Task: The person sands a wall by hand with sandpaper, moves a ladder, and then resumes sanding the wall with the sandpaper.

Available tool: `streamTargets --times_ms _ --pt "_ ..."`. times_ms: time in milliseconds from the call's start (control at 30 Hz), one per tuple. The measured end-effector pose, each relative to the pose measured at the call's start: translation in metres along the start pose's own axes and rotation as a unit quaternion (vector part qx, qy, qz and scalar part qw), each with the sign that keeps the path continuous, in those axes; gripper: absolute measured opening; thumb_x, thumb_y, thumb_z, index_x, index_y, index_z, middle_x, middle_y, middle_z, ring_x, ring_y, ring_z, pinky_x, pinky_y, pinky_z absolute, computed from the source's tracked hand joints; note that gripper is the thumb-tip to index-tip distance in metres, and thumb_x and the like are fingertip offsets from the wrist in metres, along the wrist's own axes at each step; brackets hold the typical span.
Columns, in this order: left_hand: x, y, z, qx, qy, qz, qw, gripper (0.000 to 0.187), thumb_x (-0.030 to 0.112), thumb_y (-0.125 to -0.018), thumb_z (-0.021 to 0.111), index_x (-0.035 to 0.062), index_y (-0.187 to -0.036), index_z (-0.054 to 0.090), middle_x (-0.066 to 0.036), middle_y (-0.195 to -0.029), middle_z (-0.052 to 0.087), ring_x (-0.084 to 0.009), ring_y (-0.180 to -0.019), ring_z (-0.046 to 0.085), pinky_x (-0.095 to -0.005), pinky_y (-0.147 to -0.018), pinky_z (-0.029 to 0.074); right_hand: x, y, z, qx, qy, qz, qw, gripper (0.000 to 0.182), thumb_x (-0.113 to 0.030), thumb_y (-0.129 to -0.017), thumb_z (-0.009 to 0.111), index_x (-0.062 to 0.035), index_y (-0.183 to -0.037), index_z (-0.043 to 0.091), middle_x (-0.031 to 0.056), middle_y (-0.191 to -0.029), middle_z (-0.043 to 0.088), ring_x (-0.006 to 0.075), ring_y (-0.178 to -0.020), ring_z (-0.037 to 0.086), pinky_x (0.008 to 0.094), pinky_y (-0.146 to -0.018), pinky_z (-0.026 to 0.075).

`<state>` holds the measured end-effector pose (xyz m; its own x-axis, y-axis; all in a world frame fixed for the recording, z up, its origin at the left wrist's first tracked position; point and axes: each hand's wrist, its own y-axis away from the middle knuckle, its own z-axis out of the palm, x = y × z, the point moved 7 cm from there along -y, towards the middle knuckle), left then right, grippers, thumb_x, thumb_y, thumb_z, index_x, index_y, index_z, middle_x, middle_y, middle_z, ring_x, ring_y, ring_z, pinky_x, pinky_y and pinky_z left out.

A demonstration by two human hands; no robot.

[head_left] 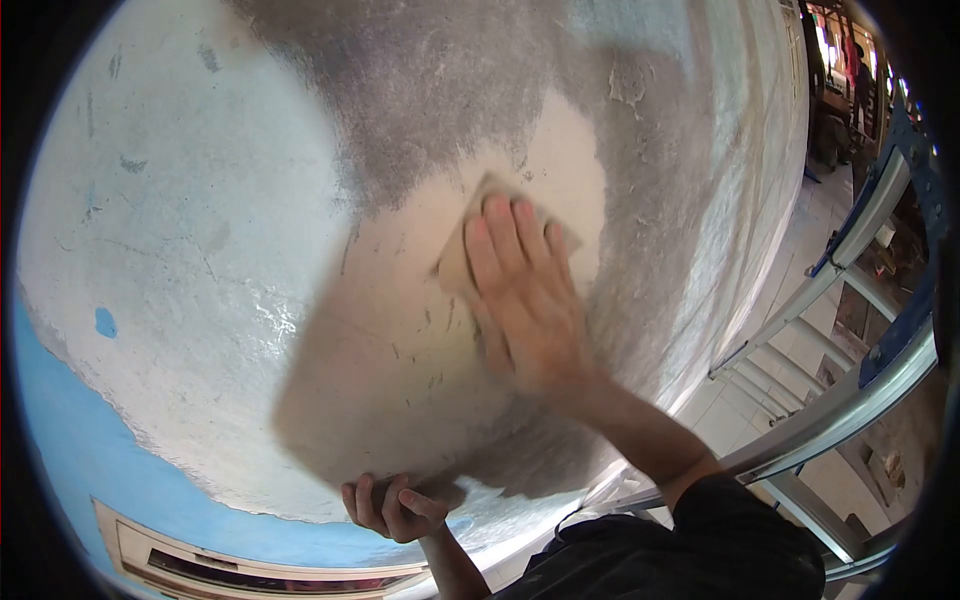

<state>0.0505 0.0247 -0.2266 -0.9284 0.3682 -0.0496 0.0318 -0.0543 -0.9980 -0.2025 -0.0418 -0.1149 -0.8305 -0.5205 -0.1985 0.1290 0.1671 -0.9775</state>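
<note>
My right hand point(525, 285) lies flat against the plastered wall point(390, 330), its fingers close together, pressing a small square beige sheet point(484, 190) to the surface. Corners of the sheet stick out past the fingertips and beside the hand; the rest is hidden under the palm. Lower down, my left hand point(395, 508) is curled close to the wall, thumb near the fingers. Whatever it may hold is hidden. Beneath and around my right hand the patch is cream coloured, with grey plaster point(420, 90) above it and small dark marks.
Pale, worn paint point(200, 180) covers the wall's left side, with bright blue paint point(75, 400) below it. A framed opening point(230, 565) is at bottom left. Metal ladder-like rails point(845, 400) stand on the right over a tiled floor point(725, 415). A person point(860, 85) is far back at upper right.
</note>
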Motion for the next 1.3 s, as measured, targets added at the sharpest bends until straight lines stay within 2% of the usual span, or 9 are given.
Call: streamTargets --times_ms 67,167,367,467,567,600,800,1000,1300 --pt "-0.002 0.000 0.000 -0.001 0.005 -0.003 1.000 0.029 0.022 -0.090 0.049 0.0035 -0.072 0.064 -0.019 -0.111 0.060 -0.0422 -0.120 0.047 -0.0566 -0.098 0.041 0.013 -0.032 -0.004 -0.005 -0.001 -0.022 1.000 0.052 -0.015 -0.099 0.042 0.0049 -0.146 0.032 0.0265 -0.153 0.027 0.0455 -0.142 0.022 0.0566 -0.114 0.018" --pt "-0.001 0.001 0.000 0.000 0.005 -0.006 1.000 0.029 0.022 -0.090 0.049 0.0034 -0.073 0.064 -0.019 -0.112 0.060 -0.0425 -0.120 0.047 -0.0568 -0.098 0.041 0.009 -0.064 -0.005 0.085 -0.010 -0.014 0.996 0.052 -0.016 -0.098 0.045 0.0030 -0.146 0.034 0.0250 -0.152 0.029 0.0445 -0.141 0.026 0.0566 -0.113 0.020" --pt "-0.002 0.002 0.001 -0.002 0.009 -0.002 1.000 0.028 0.022 -0.090 0.050 0.0037 -0.073 0.064 -0.019 -0.112 0.060 -0.0421 -0.121 0.047 -0.0561 -0.098 0.041 -0.019 0.007 0.010 -0.066 -0.065 -0.061 0.994 0.052 -0.016 -0.099 0.042 -0.0005 -0.148 0.031 0.0202 -0.153 0.030 0.0414 -0.142 0.026 0.0558 -0.115 0.017" --pt "-0.002 0.001 -0.002 -0.011 0.002 0.009 1.000 0.029 0.021 -0.091 0.049 0.0032 -0.074 0.064 -0.019 -0.112 0.060 -0.0422 -0.121 0.048 -0.0557 -0.098 0.042 0.009 -0.026 0.000 -0.004 0.037 -0.092 0.995 0.049 -0.016 -0.098 0.044 0.0007 -0.144 0.038 0.0209 -0.151 0.035 0.0407 -0.141 0.029 0.0544 -0.116 0.017" --pt "0.001 0.001 0.000 -0.008 -0.007 0.008 1.000 0.031 0.021 -0.092 0.048 0.0017 -0.074 0.063 -0.020 -0.113 0.061 -0.0431 -0.119 0.050 -0.0565 -0.096 0.043 -0.002 -0.064 -0.005 0.107 -0.047 0.032 0.993 0.042 -0.015 -0.098 0.045 0.0015 -0.136 0.049 0.0214 -0.149 0.038 0.0398 -0.140 0.031 0.0524 -0.116 0.018" --pt "0.001 0.001 0.001 -0.007 -0.006 0.002 1.000 0.030 0.021 -0.092 0.048 0.0019 -0.074 0.063 -0.020 -0.113 0.061 -0.0429 -0.119 0.050 -0.0563 -0.096 0.043 -0.016 -0.056 0.010 0.049 0.057 -0.025 0.997 0.040 -0.016 -0.097 0.048 0.0019 -0.132 0.054 0.0212 -0.148 0.039 0.0377 -0.139 0.034 0.0505 -0.115 0.022" --pt "-0.001 0.001 -0.001 -0.019 -0.005 0.002 1.000 0.030 0.021 -0.092 0.048 0.0023 -0.074 0.063 -0.019 -0.114 0.060 -0.0416 -0.120 0.049 -0.0534 -0.098 0.043 -0.040 -0.008 0.002 -0.018 -0.061 -0.073 0.995 0.044 -0.016 -0.088 0.061 0.0004 -0.128 0.056 0.0152 -0.139 0.051 0.0293 -0.131 0.046 0.0453 -0.108 0.035" --pt "-0.001 0.001 0.000 -0.012 0.007 0.002 1.000 0.030 0.021 -0.092 0.049 0.0028 -0.074 0.063 -0.018 -0.115 0.060 -0.0413 -0.122 0.048 -0.0523 -0.098 0.042 -0.040 -0.070 0.001 0.069 -0.071 -0.091 0.991 0.047 -0.015 -0.090 0.057 0.0028 -0.133 0.052 0.0215 -0.142 0.046 0.0386 -0.134 0.041 0.0514 -0.110 0.029" --pt "-0.001 0.001 -0.001 -0.014 0.000 0.005 1.000 0.031 0.022 -0.093 0.049 0.0030 -0.074 0.063 -0.018 -0.115 0.061 -0.0409 -0.121 0.048 -0.0528 -0.099 0.042 -0.019 -0.024 -0.003 0.017 -0.029 -0.057 0.998 0.047 -0.019 -0.090 0.058 -0.0011 -0.133 0.052 0.0172 -0.144 0.045 0.0340 -0.133 0.043 0.0497 -0.107 0.033"
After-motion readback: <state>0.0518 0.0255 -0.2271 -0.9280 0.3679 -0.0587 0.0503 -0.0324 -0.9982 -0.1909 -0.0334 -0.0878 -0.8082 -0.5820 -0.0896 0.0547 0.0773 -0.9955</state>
